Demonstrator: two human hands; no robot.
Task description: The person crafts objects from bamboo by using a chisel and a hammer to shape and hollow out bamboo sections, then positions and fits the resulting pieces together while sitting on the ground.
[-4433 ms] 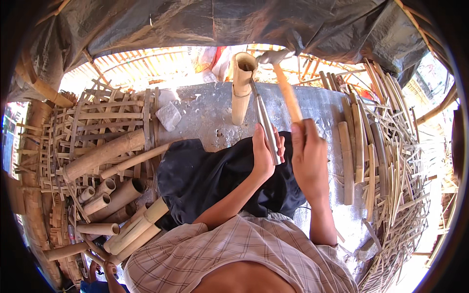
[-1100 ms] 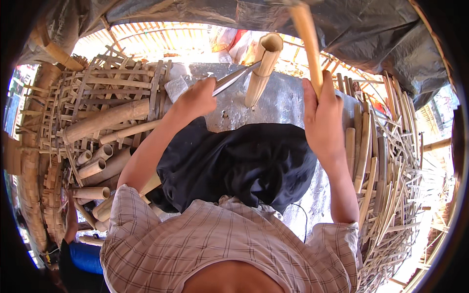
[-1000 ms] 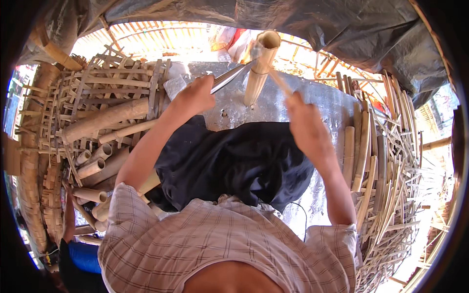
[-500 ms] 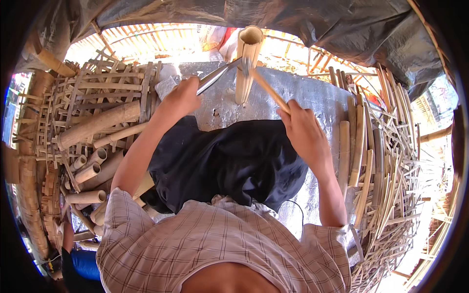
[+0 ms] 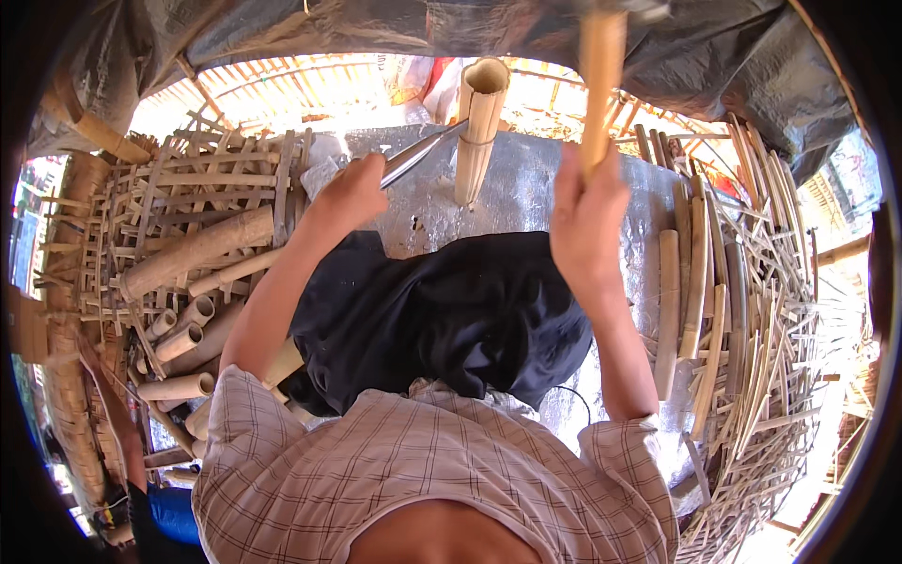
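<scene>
My left hand (image 5: 355,191) is closed around a long, pointed steel blade (image 5: 413,158); its handle is hidden in my fist, so its exact kind does not show. The blade's tip rests against the side of a bamboo tube (image 5: 480,132), or just beside it. This tube stands upright on the grey sheet, its hollow end up and a node ring partway down. My right hand (image 5: 589,211) grips a hammer (image 5: 601,85) by its wooden handle. The hammer is raised to the right of the tube, its blurred metal head at the top edge of the picture.
Dark cloth (image 5: 437,310) covers my lap. Cut bamboo tubes (image 5: 178,387) and a slatted bamboo lattice (image 5: 211,174) are at left. Bamboo strips (image 5: 752,376) pile up at right. Black plastic sheeting (image 5: 714,66) hangs overhead. Another person's arm (image 5: 117,414) shows at lower left.
My right hand has lifted the hammer from beside the blade's tip at the tube, up and to the right. My left hand and the blade have hardly moved.
</scene>
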